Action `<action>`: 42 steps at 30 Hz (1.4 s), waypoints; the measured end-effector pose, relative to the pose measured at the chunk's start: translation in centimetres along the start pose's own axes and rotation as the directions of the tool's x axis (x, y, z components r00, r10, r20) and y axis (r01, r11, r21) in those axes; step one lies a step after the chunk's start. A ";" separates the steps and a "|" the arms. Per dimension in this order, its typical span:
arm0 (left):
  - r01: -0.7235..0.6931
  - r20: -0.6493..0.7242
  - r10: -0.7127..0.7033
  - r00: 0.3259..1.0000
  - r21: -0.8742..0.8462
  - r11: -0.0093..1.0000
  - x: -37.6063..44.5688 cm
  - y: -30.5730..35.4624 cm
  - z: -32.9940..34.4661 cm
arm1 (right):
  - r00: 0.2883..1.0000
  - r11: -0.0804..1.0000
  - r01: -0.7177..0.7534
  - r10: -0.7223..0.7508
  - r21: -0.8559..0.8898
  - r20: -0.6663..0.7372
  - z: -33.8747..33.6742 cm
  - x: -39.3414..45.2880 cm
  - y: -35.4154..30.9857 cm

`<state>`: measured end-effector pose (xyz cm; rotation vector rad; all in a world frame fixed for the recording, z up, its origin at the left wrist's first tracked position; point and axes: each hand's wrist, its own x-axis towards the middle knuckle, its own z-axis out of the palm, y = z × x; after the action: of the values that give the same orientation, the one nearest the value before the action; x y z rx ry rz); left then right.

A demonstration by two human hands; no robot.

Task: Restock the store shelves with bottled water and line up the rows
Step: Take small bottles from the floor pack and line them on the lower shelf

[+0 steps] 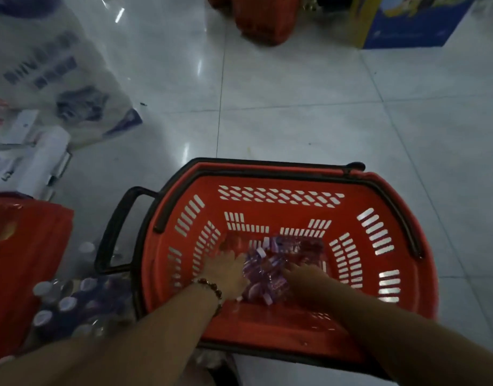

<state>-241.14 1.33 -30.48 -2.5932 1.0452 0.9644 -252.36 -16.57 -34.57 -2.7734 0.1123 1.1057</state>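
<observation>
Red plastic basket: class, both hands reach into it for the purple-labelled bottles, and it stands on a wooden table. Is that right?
Not quite. The head view shows the red plastic basket standing on the white tiled floor, not a wooden table. Both hands, left hand and right hand, do reach the purple-labelled bottles.

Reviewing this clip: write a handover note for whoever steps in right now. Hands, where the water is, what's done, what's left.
Left hand and right hand: both down inside the red basket, on a blurred bundle of purple-labelled bottles; grip unclear.
More white-capped bottles stand on the floor left of the basket.
Done: nothing shown as shelved.
Left: no shelf in view; carry the bottles to it, stock them and line up the rows.
</observation>
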 end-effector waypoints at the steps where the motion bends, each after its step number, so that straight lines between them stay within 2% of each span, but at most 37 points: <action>1: -0.019 0.023 0.019 1.000 0.002 1.000 1.1 -0.1 0.6 | 1.000 1.000 0.024 -0.024 -0.013 0.003 0.6 0.9 -0.1; 5: -0.003 0.166 -0.014 0.986 0.098 0.995 4.9 -0.4 3.7 | 0.995 0.988 0.081 -0.073 -0.133 0.065 2.7 4.2 -0.1; 8: 0.059 0.262 -0.103 0.960 0.170 0.984 7.6 -0.8 5.3 | 0.992 0.970 0.126 -0.116 -0.207 0.058 3.7 5.9 0.6; 11: 0.148 0.224 -0.159 0.962 0.063 0.987 10.2 -1.8 5.7 | 0.994 0.966 0.107 -0.105 -0.235 0.019 4.5 7.1 0.9; 16: 0.176 0.117 -0.160 0.980 -0.145 0.974 10.8 -3.8 6.9 | 0.992 0.945 0.126 -0.123 -0.303 0.030 4.5 7.5 0.1; 21: 0.185 0.206 -0.115 0.972 -0.363 0.913 9.6 -3.8 5.4 | 0.979 0.953 0.205 -0.196 -0.222 0.062 3.4 6.6 0.5; 25: 0.271 0.369 -0.079 0.926 -0.506 0.819 7.4 -4.0 1.2 | 0.983 0.983 0.176 -0.172 -0.057 0.067 3.3 5.1 0.8; 27: 0.334 0.425 -0.073 0.902 -0.580 0.743 5.3 -4.1 -1.3 | 0.981 0.980 0.188 -0.190 0.060 0.037 2.8 4.1 1.1; 28: 0.362 0.439 -0.061 0.896 -0.645 0.673 4.0 -4.2 -2.5 | 0.977 0.971 0.209 -0.213 0.119 0.020 2.4 3.6 1.3; 30: 0.397 0.457 -0.005 0.889 -0.767 0.504 1.3 -4.3 -4.4 | 0.973 0.947 0.229 -0.226 0.223 -0.042 1.7 2.6 1.4; 33: 0.354 0.375 0.074 0.924 -0.913 0.202 -3.0 -5.6 -6.7 | 0.979 0.888 0.188 -0.136 0.419 -0.150 0.8 1.1 0.7; 35: 0.282 0.285 0.098 0.954 -0.959 0.044 -6.4 -7.3 -8.4 | 0.966 0.780 0.211 -0.075 0.589 -0.247 -0.4 -0.1 -0.4; 39: 0.085 0.075 0.070 0.995 -0.985 -0.151 -15.6 -10.3 -11.2 | 0.903 0.555 0.348 0.017 0.756 -0.429 -5.9 -3.3 -5.2; 42: -0.091 -0.086 -0.031 0.996 -0.940 -0.329 -22.7 -12.7 -11.9 | 0.863 0.288 0.482 0.010 0.828 -0.505 -11.3 -6.2 -10.7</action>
<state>-238.87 18.64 -7.78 -3.6836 -0.2197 2.8072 -247.82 -7.88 -21.02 -1.7231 0.2670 0.1256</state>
